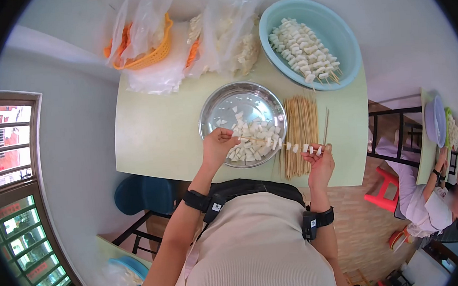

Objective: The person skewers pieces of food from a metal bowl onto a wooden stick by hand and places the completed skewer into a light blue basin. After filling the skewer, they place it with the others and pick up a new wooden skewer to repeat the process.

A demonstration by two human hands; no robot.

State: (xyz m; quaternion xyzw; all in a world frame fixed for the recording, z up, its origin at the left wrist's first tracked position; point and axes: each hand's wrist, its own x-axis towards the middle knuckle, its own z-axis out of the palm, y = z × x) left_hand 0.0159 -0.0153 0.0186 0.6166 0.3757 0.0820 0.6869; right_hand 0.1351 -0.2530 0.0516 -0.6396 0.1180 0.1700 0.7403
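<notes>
Over the steel bowl [242,109], which holds many white cut pieces [248,151], my left hand [220,145] pinches one end of a thin skewer, by a white piece. The skewer runs to the right, past the bowl's rim, with several white pieces [295,148] spaced along it. My right hand [320,160] closes round its other end, above the right edge of a pile of bare wooden sticks [300,121]. Two or so loose sticks [326,124] lie just above my right hand.
A blue basin [354,41] with filled skewers stands at the table's back right. Plastic bags [226,35] and an orange basket [152,57] are at the back left. A blue chair [144,194] is at the left. At far right, a person [430,208] sits near a red stool [381,189].
</notes>
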